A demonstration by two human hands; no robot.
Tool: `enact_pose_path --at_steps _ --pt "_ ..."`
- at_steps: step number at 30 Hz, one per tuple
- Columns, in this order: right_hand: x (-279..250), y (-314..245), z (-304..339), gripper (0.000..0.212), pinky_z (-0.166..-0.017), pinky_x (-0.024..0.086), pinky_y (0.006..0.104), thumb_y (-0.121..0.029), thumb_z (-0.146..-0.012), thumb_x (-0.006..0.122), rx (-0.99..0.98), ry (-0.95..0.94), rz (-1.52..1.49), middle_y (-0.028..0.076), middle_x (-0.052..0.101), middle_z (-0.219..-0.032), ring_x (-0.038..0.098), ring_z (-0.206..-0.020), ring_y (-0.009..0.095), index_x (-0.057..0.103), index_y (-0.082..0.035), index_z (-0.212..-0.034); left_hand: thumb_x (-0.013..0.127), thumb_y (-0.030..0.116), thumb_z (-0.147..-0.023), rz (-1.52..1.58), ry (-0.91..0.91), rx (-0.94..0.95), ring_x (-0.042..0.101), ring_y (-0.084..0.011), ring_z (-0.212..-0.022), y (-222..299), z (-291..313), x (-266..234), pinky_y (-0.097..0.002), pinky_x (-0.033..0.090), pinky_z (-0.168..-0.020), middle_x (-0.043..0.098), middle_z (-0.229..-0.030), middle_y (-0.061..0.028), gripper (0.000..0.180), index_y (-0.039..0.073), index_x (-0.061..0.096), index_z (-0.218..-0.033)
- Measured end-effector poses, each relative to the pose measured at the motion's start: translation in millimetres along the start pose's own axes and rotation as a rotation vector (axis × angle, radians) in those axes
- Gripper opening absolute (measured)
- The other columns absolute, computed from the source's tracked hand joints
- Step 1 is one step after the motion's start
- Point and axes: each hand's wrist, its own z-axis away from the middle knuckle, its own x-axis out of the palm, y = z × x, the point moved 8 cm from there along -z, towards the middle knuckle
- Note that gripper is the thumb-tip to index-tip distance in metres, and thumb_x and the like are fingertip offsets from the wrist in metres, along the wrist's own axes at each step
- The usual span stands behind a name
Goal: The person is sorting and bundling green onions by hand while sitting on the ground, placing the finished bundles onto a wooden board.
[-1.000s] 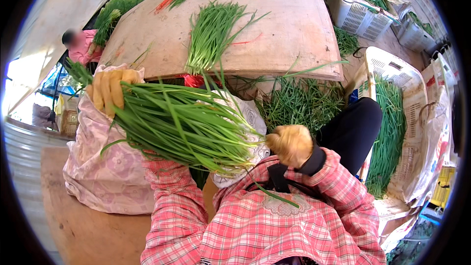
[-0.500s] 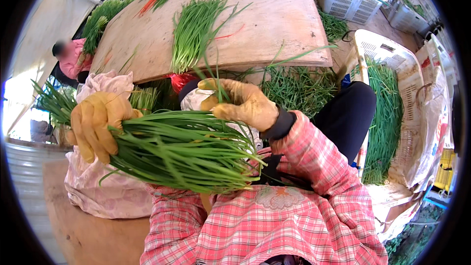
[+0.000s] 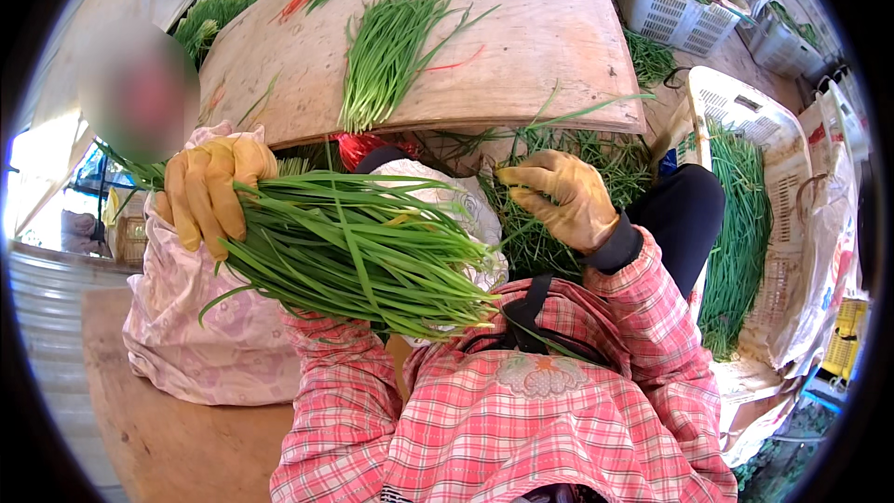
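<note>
My left hand (image 3: 212, 194), in a yellow glove, is wrapped round a thick bunch of garlic chives (image 3: 354, 247). The bunch lies across above my lap, its leafy ends spread to the right. My right hand (image 3: 562, 200), gloved too, hovers right of the bunch, over a heap of loose green leaves (image 3: 610, 163). Its thumb and forefinger are apart, and I see nothing between them. Beyond my hands, a smaller bundle of chives (image 3: 391, 56) rests on a wooden board (image 3: 540, 28).
A white plastic crate (image 3: 745, 93) full of long greens stands by my right knee (image 3: 684, 214). Another filled crate (image 3: 670, 14) is at the far right. Pale pink patterned cloth (image 3: 205, 335) bulges at my left. A blurred person shows at the upper left.
My right hand has moved right, away from the bunch, and the green leaves it pinched no longer show in it. My left hand keeps its hold, shifted slightly right and up.
</note>
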Motion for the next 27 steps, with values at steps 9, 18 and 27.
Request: enact_pose_path --at_steps 9,18,27 --pt "21.2 -74.3 -45.0 0.029 -0.066 0.049 0.0364 -0.011 -0.071 0.070 -0.180 0.003 -0.296 0.011 0.062 -0.089 0.061 -0.078 0.030 0.059 -0.006 -0.097 0.040 0.021 -0.091 0.041 -0.021 -0.084 0.057 -0.0142 -0.057 -23.1 -6.8 -1.7 -0.0284 0.037 -0.069 0.066 -0.067 -0.0020 0.035 0.012 0.065 -0.067" --pt "33.8 -42.3 -29.1 0.012 -0.070 0.049 0.0272 -0.007 -0.085 0.062 0.339 -0.070 -0.786 0.006 0.064 -0.084 0.057 -0.078 0.009 0.060 0.001 -0.095 0.040 0.027 -0.093 0.007 0.012 -0.141 0.056 -0.0138 -0.060 -44.1 5.3 -3.3 -0.0301 0.038 -0.070 0.066 -0.070 -0.0010 0.038 0.014 0.061 -0.065" --pt "37.1 -8.6 12.7 0.013 -0.056 0.047 0.0387 -0.018 -0.073 0.065 0.178 -0.108 0.042 0.012 0.059 -0.073 0.059 -0.065 0.032 0.067 -0.009 -0.082 0.036 0.027 -0.095 0.006 -0.070 -0.039 0.058 -0.0154 -0.067 -8.8 16.0 -6.7 -0.0344 0.040 -0.082 0.067 -0.075 -0.0001 0.036 0.011 0.064 -0.079"
